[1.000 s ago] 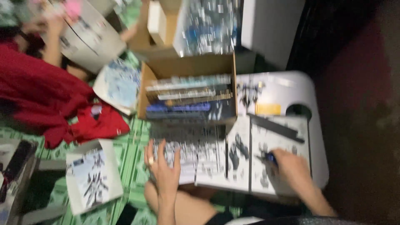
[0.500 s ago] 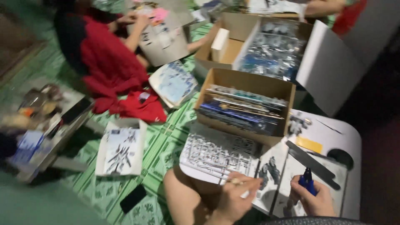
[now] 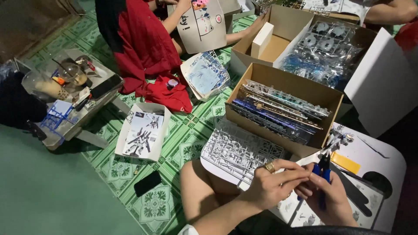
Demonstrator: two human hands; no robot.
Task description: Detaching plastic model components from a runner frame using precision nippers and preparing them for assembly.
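A: Head view, hands. Report position and state.

B: Left hand [image 3: 272, 185] sits low centre, a gold ring on one finger, fingers pinched together on a thin white plastic piece [image 3: 307, 160]. Right hand [image 3: 326, 196] is just beside it, touching it, closed round the blue-handled hobby nippers [image 3: 323, 172]. The nipper tip meets the white piece between the two hands.

A: What lies under the hands?

B: A white lap counter with rounded corners [image 3: 383, 156], carrying black-and-white printed instruction sheets [image 3: 300, 213], a yellow flat strip [image 3: 345, 162] and a dark flat tool [image 3: 355, 193]. A white plastic parts frame [image 3: 237, 150] rests on the person's knee, its far edge against the open brown cardboard box of stacked grey and blue parts frames [image 3: 283, 109].

A: Further surroundings, same view?

B: Green patterned floor tiles [image 3: 183, 143]. On them lie a black phone [image 3: 147, 183], near the knee, and a shallow white box lid with a printed robot figure [image 3: 141, 130]. A second open cardboard box holding bagged parts frames [image 3: 322, 48] stands behind the first. Upper left, another person in a red garment [image 3: 139, 39] sits on the floor; a low metal stand with cups and small items [image 3: 69, 100] is at the left.
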